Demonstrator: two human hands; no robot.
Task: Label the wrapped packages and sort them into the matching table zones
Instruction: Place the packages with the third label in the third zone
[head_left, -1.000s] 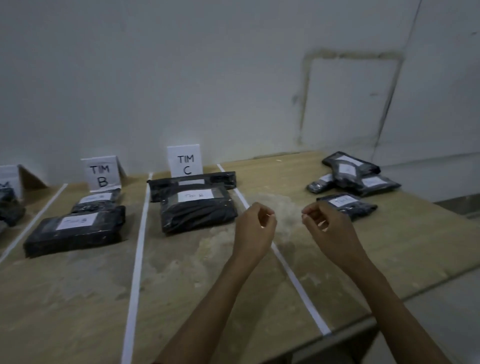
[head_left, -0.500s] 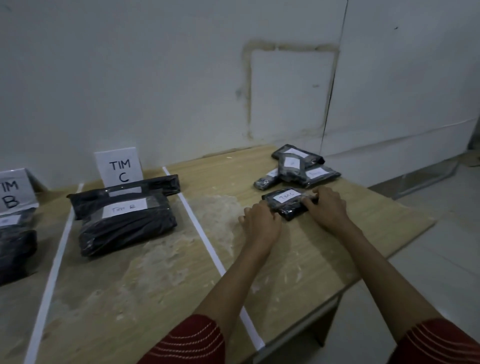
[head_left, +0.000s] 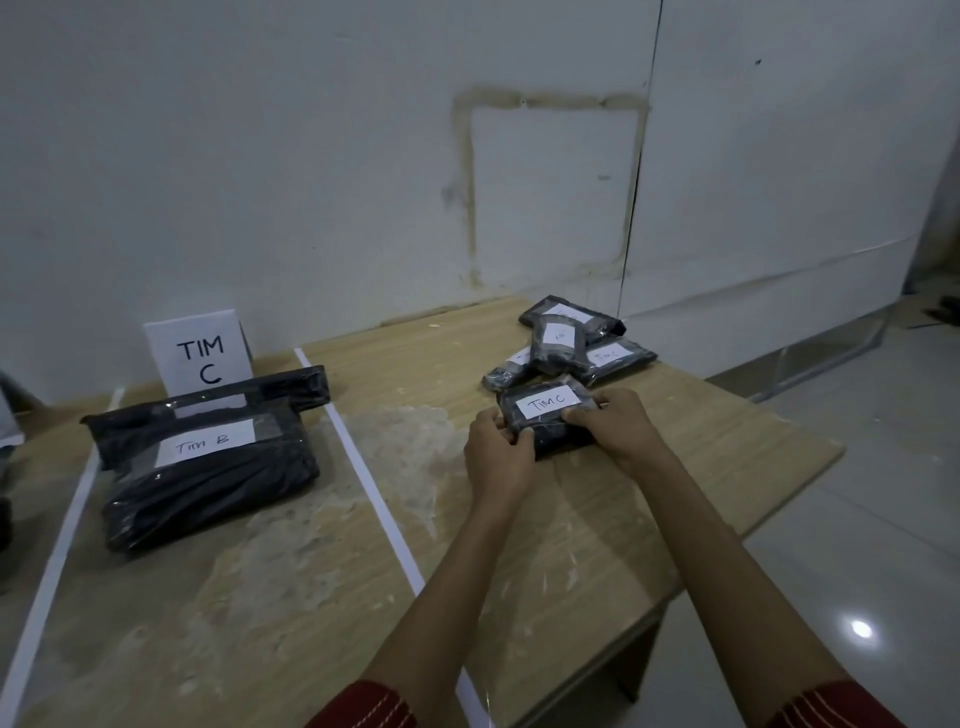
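The package (head_left: 556, 437) marked TIM C rests on the surface (head_left: 685, 467), just right of frame centre. My left hand (head_left: 498, 452) curls round its left end, and my right hand (head_left: 615, 428) pinches the right end. It looks light, soft and slick-wrapped, so I'd grip both ends from underneath, sparing the label (head_left: 546, 404).

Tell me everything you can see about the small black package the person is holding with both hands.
The small package is a dark bundle wrapped in glossy clear film, with a white paper label on top reading TIM C. It lies roughly flat, on or just above the wooden table, right of the white tape line and just in front of the pile of other packages. The left hand grips its left end, the right hand its right end.
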